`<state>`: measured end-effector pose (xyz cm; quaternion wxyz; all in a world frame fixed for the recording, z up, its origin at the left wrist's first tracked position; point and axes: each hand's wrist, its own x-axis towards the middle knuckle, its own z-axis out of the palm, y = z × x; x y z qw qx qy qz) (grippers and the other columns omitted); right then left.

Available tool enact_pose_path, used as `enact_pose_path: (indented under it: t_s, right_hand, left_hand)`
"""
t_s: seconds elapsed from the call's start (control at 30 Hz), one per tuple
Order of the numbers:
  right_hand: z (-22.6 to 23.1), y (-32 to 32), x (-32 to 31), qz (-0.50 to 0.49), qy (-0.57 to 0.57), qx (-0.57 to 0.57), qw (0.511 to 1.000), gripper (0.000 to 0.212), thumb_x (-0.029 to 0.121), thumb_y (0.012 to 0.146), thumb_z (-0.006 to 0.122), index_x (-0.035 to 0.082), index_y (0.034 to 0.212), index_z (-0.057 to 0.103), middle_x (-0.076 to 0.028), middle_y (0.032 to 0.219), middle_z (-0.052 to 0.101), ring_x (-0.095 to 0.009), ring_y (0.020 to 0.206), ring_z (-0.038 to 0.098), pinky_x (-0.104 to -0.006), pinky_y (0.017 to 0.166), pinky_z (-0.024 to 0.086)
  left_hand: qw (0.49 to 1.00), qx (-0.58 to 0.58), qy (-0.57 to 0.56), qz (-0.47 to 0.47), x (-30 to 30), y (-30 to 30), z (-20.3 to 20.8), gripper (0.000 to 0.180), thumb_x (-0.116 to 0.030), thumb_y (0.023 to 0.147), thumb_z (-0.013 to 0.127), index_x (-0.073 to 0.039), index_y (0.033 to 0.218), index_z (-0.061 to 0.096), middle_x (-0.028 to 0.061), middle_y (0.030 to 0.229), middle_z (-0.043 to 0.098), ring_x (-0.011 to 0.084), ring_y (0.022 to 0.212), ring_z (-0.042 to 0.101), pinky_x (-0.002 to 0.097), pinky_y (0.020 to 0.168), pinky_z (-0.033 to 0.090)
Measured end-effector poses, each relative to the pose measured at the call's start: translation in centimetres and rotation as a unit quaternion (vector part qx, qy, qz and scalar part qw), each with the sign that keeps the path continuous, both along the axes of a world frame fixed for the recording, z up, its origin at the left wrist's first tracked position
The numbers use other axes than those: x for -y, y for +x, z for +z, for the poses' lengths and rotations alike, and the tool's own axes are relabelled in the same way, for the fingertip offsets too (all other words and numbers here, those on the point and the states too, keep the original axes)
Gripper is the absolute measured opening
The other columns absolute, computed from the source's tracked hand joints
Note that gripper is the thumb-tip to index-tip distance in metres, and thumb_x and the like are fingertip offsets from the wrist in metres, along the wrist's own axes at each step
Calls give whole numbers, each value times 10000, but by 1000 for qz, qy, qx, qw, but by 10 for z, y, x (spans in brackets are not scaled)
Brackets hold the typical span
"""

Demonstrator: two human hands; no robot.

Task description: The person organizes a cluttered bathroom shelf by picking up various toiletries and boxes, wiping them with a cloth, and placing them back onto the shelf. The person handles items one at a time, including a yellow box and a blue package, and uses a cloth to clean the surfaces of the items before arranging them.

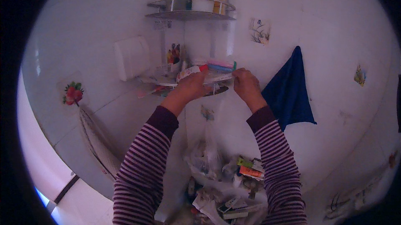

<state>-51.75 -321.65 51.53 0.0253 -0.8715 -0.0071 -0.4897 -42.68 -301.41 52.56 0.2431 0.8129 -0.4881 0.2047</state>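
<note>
Both my hands are raised at the lower corner shelf point(219, 91). A narrow, pale white strip point(220, 78) runs between them; its kind is too blurred to tell. My left hand point(193, 86) has its thumb and fingers around the strip's left end. At the other end, the fingertips of my right hand point(247, 84) are pinched together on it. Just behind my left fingers lies a white bottle with a red cap point(189, 73). Pink and blue long packs point(220, 65) rest on the shelf behind the strip.
Above hangs a second corner shelf point(190, 15) holding containers. A white wall box point(133, 57) is at left, a dark blue cloth point(290, 89) at right. A beige towel point(98, 143) hangs lower left. Below are plastic bags point(205, 158) and several small boxes point(250, 170).
</note>
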Motion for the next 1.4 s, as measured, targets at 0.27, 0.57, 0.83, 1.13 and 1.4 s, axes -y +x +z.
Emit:
enact_pose_path:
  t_s: [0.27,0.57,0.83,1.13,1.4]
  right_hand:
    - [17,7,2,24,-19,79,996,79,53,781,573,20,821,633,-169,861,622,-375,799,597,-472,727,497]
    - [42,-3,-6,96,62,100,988,89,82,767,595,42,838,628,-160,852,630,-334,833,585,-401,747,479]
    - [71,-44,-27,147,73,194,967,126,21,740,609,50,863,613,-125,852,608,-291,826,577,-380,728,469]
    - [-4,-128,-42,33,-248,352,902,240,-40,708,656,30,918,565,-132,1068,617,-314,949,567,-389,760,484]
    - [-96,-188,-37,-41,-235,267,934,289,-20,741,646,53,996,532,-135,1089,615,-313,961,573,-403,751,489]
  left_hand:
    - [1000,-12,13,-24,2,33,-3,584,-406,773,674,-64,1229,545,199,1139,613,353,1075,575,431,924,437]
    - [996,-65,-33,-57,3,33,8,370,-267,877,583,-20,1152,597,203,1024,645,321,937,605,379,867,449]
    - [967,-60,-178,-174,-8,-3,37,256,-159,859,594,-2,1062,591,180,897,643,308,852,611,368,817,461]
    - [831,435,-303,-169,-36,-82,27,169,-29,679,614,-45,834,550,128,993,605,282,946,610,416,846,450]
    - [844,446,-219,-203,-30,-117,-47,196,-102,656,651,-53,821,559,120,1027,611,269,999,608,421,864,463]
